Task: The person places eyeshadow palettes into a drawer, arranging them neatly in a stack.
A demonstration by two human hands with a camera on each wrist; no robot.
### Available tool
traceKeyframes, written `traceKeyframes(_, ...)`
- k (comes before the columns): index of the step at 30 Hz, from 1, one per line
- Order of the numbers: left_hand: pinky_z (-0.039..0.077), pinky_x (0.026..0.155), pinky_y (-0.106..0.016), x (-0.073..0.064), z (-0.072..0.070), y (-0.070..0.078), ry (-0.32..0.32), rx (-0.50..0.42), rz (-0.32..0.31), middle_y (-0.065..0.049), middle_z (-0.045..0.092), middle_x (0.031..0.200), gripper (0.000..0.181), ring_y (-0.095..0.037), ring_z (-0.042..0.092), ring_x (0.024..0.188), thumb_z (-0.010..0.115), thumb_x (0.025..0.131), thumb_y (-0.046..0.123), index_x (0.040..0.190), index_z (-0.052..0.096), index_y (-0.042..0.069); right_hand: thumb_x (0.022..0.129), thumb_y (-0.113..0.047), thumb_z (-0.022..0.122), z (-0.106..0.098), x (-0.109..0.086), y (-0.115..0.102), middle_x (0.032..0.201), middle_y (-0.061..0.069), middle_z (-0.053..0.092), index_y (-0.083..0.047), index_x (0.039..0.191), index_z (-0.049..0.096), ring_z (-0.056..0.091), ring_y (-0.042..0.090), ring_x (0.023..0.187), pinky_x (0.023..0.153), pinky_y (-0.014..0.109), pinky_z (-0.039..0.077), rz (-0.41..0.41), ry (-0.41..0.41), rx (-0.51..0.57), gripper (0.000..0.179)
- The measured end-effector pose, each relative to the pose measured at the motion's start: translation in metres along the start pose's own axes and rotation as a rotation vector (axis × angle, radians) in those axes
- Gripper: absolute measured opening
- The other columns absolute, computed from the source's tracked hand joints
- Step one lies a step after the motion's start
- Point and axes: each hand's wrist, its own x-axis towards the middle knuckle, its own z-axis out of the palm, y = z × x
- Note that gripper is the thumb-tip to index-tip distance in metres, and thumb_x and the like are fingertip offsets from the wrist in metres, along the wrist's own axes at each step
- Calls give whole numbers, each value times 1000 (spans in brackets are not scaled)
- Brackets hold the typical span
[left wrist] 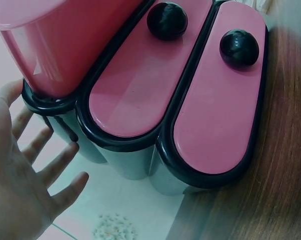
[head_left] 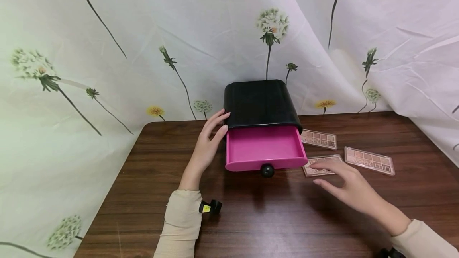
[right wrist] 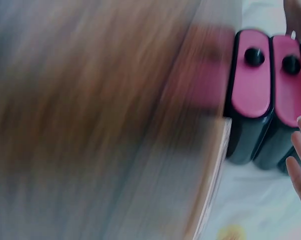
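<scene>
A black drawer unit [head_left: 261, 102] stands at the back of the table, its top pink drawer [head_left: 265, 146] pulled out, with a round black knob [head_left: 267, 170] on the front. The left wrist view shows two lower pink drawers [left wrist: 213, 105] pushed in. My left hand [head_left: 206, 146] touches the unit's left side, its fingers spread and relaxed. To the right of the drawer, my right hand [head_left: 353, 188] is held over a clear-cased eyeshadow palette [head_left: 324, 158], thumb and fingers apart with nothing between them.
Two more palettes lie on the wooden table [head_left: 251, 218]: one palette [head_left: 319, 139] beside the unit, another palette [head_left: 369, 160] farther right. A white cloth [head_left: 215, 31] printed with dandelions hangs behind. Much of the right wrist view is blurred.
</scene>
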Motion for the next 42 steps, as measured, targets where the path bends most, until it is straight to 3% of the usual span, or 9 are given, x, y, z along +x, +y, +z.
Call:
traceKeyframes(4, 35, 101, -43, -1, 1, 1, 2, 14, 11, 11, 36, 155, 39, -13, 38, 134, 51, 104, 27, 143, 55, 22, 70, 3, 83, -12, -4, 13, 115, -1, 69, -11, 119, 69, 58, 5, 112, 100, 14, 37, 44, -73, -34, 52)
traceKeyframes(6, 35, 101, -43, -1, 1, 2, 1, 16, 17, 12, 36, 154, 39, -12, 39, 133, 51, 104, 28, 142, 55, 22, 68, 6, 84, -17, -6, 20, 116, -3, 69, -11, 119, 69, 58, 3, 113, 100, 13, 36, 55, -97, -52, 56)
traceKeyframes(16, 34, 102, -45, 0, 1, 3, 4, -2, 22, 8, 35, 155, 39, -15, 37, 136, 50, 105, 26, 143, 55, 20, 60, 7, 87, -31, -10, 55, 107, 4, 70, -3, 110, 69, 59, 6, 106, 101, 10, 32, 21, -131, -93, 54)
traceKeyframes(25, 35, 101, -44, -1, 0, 0, 6, 17, 17, 14, 36, 154, 39, -12, 38, 134, 51, 104, 32, 142, 55, 25, 64, -10, 92, -39, -11, 75, 111, 2, 66, -10, 114, 69, 55, 9, 106, 96, 6, 29, 136, -234, -183, 55)
traceKeyframes(29, 35, 102, -46, -1, 1, 0, 6, 20, 14, 15, 35, 154, 40, -11, 38, 134, 50, 104, 35, 142, 55, 27, 64, -15, 93, -39, -11, 83, 110, 3, 66, -10, 115, 69, 56, 14, 104, 93, 12, 34, 169, -267, -197, 56)
traceKeyframes(36, 35, 101, -45, -1, 0, -1, 6, 21, 16, 12, 35, 155, 39, -12, 37, 136, 51, 104, 31, 143, 55, 24, 63, -30, 93, -40, -7, 93, 114, 11, 63, -9, 119, 67, 55, 29, 104, 85, 46, 44, 239, -364, -201, 65)
traceKeyframes(42, 35, 101, -48, -2, 0, 1, 3, 18, 20, 12, 35, 155, 39, -13, 36, 137, 51, 104, 30, 143, 55, 25, 62, -39, 92, -37, -4, 96, 110, 11, 62, -8, 118, 68, 54, 29, 98, 79, 49, 44, 258, -418, -216, 69)
